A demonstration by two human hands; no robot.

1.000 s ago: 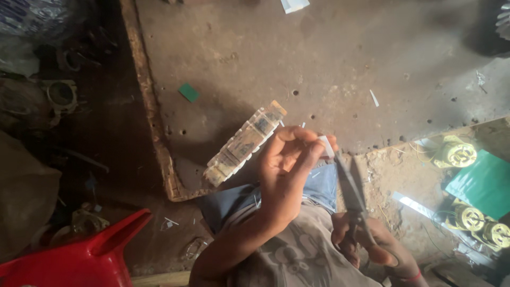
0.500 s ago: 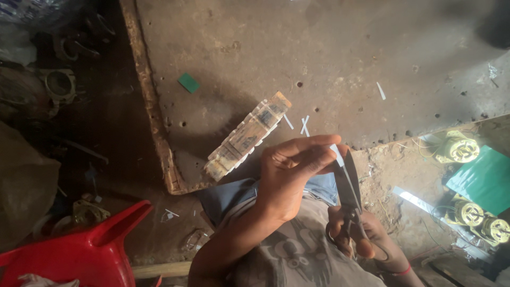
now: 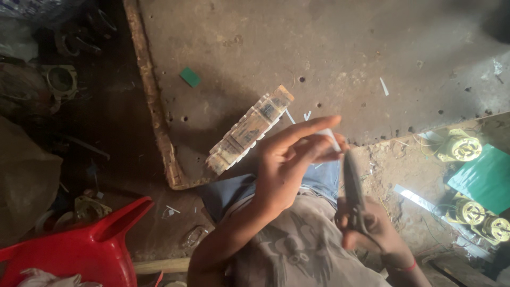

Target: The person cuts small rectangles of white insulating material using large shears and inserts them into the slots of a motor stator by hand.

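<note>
My left hand (image 3: 287, 165) is raised over my knee, fingers stretched out, pinching a small white strip (image 3: 332, 139) at its fingertips. My right hand (image 3: 369, 228) is lower right and grips dark scissors (image 3: 351, 183), whose blades point up towards the strip and end just below it. A long, pale laminated block (image 3: 248, 131) lies slanted on the worn brown board (image 3: 319, 48), just beyond my left hand and not touched by it.
Small white offcuts (image 3: 383, 86) and a green scrap (image 3: 189, 77) lie on the board. A red plastic container (image 3: 79, 250) sits at bottom left. Yellowish wound motor parts (image 3: 461, 148) and a green sheet (image 3: 484, 178) lie on the dirt floor at right. Dark clutter fills the left side.
My left hand's fingers have stretched out further while holding the strip. The scissors stay just below it, and the view has shifted slightly.
</note>
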